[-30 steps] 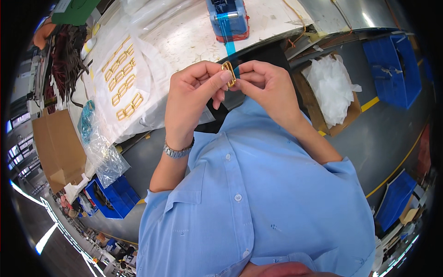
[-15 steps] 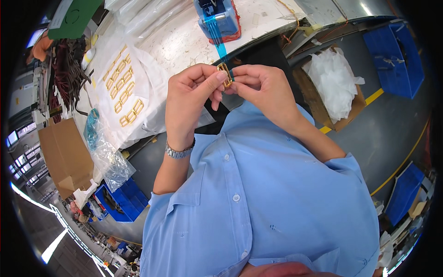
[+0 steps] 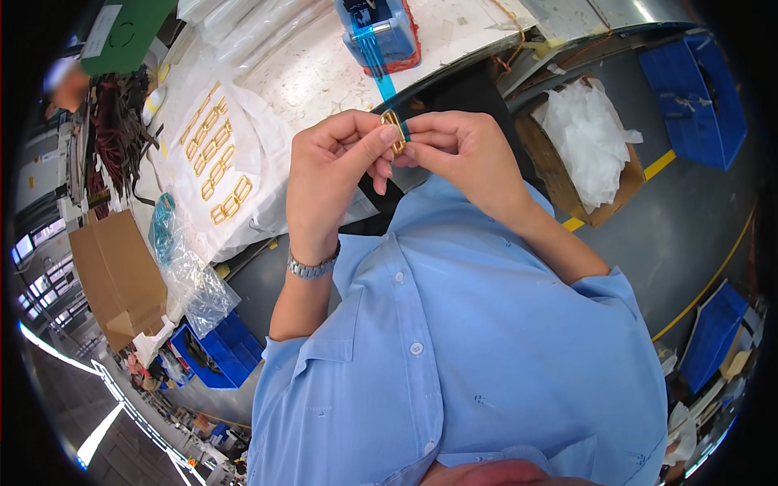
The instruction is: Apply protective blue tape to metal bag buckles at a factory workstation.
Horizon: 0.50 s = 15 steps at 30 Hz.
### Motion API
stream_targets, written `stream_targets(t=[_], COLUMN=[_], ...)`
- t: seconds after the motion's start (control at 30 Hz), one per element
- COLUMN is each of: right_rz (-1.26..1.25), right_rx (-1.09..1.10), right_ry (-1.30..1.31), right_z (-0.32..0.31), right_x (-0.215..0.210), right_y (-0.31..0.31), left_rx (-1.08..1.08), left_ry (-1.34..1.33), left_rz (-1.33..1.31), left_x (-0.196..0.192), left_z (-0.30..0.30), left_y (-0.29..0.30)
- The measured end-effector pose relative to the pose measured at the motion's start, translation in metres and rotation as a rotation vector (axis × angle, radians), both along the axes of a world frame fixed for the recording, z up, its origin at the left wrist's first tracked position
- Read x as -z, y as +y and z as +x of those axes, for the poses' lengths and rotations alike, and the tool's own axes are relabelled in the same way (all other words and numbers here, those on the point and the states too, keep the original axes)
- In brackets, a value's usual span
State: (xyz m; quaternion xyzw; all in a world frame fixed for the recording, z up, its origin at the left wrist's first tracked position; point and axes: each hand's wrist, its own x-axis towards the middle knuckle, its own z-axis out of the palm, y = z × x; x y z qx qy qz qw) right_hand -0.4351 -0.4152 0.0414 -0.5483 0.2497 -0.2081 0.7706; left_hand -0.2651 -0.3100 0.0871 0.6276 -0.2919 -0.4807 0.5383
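My left hand [image 3: 336, 158] pinches a gold metal buckle [image 3: 392, 126] between thumb and fingers, in front of my chest. Close against it, my right hand [image 3: 470, 154] is closed on a strip of clear blue tape [image 3: 387, 86] at the buckle's right side. The strip runs down from a blue tape dispenser [image 3: 399, 36] on the bench. How far the tape covers the buckle is hidden by my fingers. Several more gold buckles [image 3: 212, 146] lie in rows on a white sheet [image 3: 263, 134] to the left.
Rolled clear plastic [image 3: 243, 24] lies at the back of the white bench [image 3: 304, 61]. A cardboard box [image 3: 117, 275] and a crumpled clear bag [image 3: 198, 283] sit at left. On the right stand a carton of white wrapping [image 3: 587, 146] and a blue bin [image 3: 693, 105].
Almost nothing differs. The buckle has turned slightly between my fingers, and both hands keep their hold at the same spot.
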Motion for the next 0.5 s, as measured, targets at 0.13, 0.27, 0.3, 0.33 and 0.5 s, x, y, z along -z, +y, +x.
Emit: stream_targets(t=[0.13,0.27,0.3,0.33,0.5], right_rz=[0.010,-0.001,-0.008,-0.014,0.001], right_rx=[0.001,0.005,-0.004,-0.012,-0.007], right_ry=[0.001,-0.006,-0.001,0.004,-0.007], right_z=[-0.0004,-0.0005,-0.0006,-0.0007,-0.0006], right_x=[-0.0012,0.0010,0.0015,0.0017,0.0005], right_y=[0.0004,0.0002,-0.0003,-0.0006,0.0003], left_rx=[-0.002,0.052,0.052,0.062,0.067], left_ry=[0.000,-0.021,-0.022,-0.027,-0.020], left_rz=[0.003,0.005,0.005,0.008,-0.001], left_x=[0.0010,0.0012,0.0010,0.0007,0.0011], left_z=[0.0008,0.0037,0.0044,0.0051,0.0052], left_y=[0.0002,-0.0006,-0.0005,-0.0004,-0.0020])
